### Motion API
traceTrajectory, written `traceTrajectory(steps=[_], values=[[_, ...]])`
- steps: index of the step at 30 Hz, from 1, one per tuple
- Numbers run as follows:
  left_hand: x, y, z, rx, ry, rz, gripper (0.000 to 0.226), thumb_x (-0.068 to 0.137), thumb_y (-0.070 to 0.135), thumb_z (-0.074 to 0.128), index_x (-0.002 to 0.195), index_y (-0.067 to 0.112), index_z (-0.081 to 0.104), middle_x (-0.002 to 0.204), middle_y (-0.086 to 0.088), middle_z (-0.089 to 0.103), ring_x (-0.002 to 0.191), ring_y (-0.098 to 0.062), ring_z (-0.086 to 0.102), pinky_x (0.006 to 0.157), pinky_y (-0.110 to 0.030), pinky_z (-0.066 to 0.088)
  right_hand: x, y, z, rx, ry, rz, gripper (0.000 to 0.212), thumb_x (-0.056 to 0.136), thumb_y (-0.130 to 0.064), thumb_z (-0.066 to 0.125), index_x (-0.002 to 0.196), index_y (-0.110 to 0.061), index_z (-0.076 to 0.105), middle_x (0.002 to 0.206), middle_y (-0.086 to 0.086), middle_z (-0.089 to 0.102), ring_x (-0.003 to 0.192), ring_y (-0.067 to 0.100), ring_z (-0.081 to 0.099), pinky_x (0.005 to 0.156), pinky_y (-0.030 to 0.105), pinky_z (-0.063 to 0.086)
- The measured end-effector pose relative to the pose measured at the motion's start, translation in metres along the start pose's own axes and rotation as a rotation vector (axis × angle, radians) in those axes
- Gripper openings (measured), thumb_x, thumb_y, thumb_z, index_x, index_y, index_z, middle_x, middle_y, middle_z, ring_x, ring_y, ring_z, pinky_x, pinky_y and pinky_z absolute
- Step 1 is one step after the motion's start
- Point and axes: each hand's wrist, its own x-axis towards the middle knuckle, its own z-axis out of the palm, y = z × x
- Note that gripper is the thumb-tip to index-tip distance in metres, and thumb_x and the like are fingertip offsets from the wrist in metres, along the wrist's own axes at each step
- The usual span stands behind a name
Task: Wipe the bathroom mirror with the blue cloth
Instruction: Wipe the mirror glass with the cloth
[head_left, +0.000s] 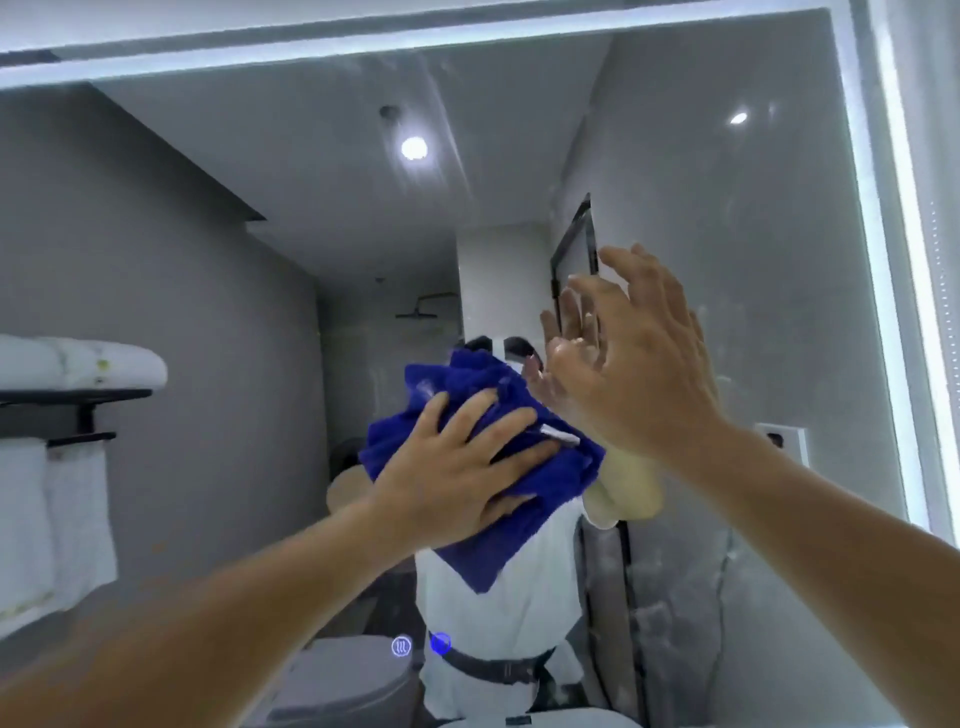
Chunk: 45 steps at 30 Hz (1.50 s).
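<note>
A large rectangular wall mirror with a lit white strip along its edge (862, 218) filled nearly the whole view. A crumpled, deep-blue terry cloth (524, 499) lay against the glass near the mirror's centre, bunched at the top and hanging to a point below. The left hand (457, 467) pressed on the cloth with fingers spread and mostly straight, palm flat against the fabric, holding it to the mirror.

The right hand (634, 358) was raised just right of the cloth and a little above it, fingers loose and slightly fanned, holding nothing; its fingertips were at or very near the glass, close to their own reflection, though whether they touched could not be told.

Low on the mirror, beneath the cloth, two small round glowing touch icons (421, 645) showed in the glass. In the reflection left of the cloth, folded white towels on a black wall rack (78, 364) were visible.
</note>
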Motion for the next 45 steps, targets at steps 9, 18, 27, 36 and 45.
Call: traceTrajectory(steps=[9, 18, 27, 36, 45], values=[[0.047, -0.05, -0.01, -0.053, 0.244, -0.72, 0.046, 0.102, 0.048, 0.03, 0.138, 0.027, 0.05, 0.144, -0.005, 0.048, 0.131, -0.037, 0.041, 0.102, -0.058, 0.037, -0.037, -0.023, 0.007, 0.074, -0.034, 0.005, 0.049, 0.083, -0.035, 0.051, 0.128, -0.018, 0.052, 0.151, 0.002, 0.031, 0.143, 0.019, 0.015, 0.113, 0.047, 0.025], [-0.038, 0.06, 0.029, -0.063, 0.29, -0.624, 0.042, 0.101, 0.049, 0.039, 0.137, 0.029, 0.048, 0.141, -0.004, 0.052, 0.128, -0.036, 0.042, 0.096, -0.056, 0.036, -0.061, -0.019, 0.011, 0.076, -0.043, 0.008, 0.048, 0.084, -0.039, 0.048, 0.128, -0.02, 0.051, 0.15, 0.003, 0.032, 0.143, 0.02, 0.017, 0.113, 0.047, 0.027], [-0.07, 0.07, 0.034, -0.027, 0.245, -0.468, 0.043, 0.1, 0.052, 0.042, 0.138, 0.032, 0.046, 0.137, -0.002, 0.052, 0.123, -0.033, 0.042, 0.096, -0.054, 0.038, -0.078, -0.019, 0.005, 0.057, -0.107, 0.022, 0.049, 0.084, -0.04, 0.05, 0.128, -0.018, 0.053, 0.15, 0.003, 0.031, 0.144, 0.021, 0.015, 0.113, 0.041, 0.02], [-0.082, 0.035, 0.028, -0.062, 0.329, -0.95, 0.044, 0.099, 0.052, 0.044, 0.127, 0.021, 0.06, 0.135, -0.01, 0.057, 0.119, -0.041, 0.044, 0.09, -0.053, 0.039, -0.085, -0.025, 0.006, 0.072, -0.134, 0.005, 0.047, 0.087, -0.042, 0.056, 0.128, -0.019, 0.053, 0.151, 0.001, 0.029, 0.145, 0.019, 0.011, 0.113, 0.043, 0.021], [-0.062, 0.037, 0.02, -0.092, 0.357, -1.228, 0.041, 0.101, 0.042, 0.045, 0.132, 0.018, 0.059, 0.138, -0.012, 0.053, 0.124, -0.044, 0.045, 0.096, -0.055, 0.036, -0.087, -0.032, 0.015, 0.099, -0.132, -0.019, 0.046, 0.086, -0.039, 0.053, 0.127, -0.018, 0.053, 0.15, 0.004, 0.03, 0.144, 0.021, 0.012, 0.112, 0.047, 0.027]])
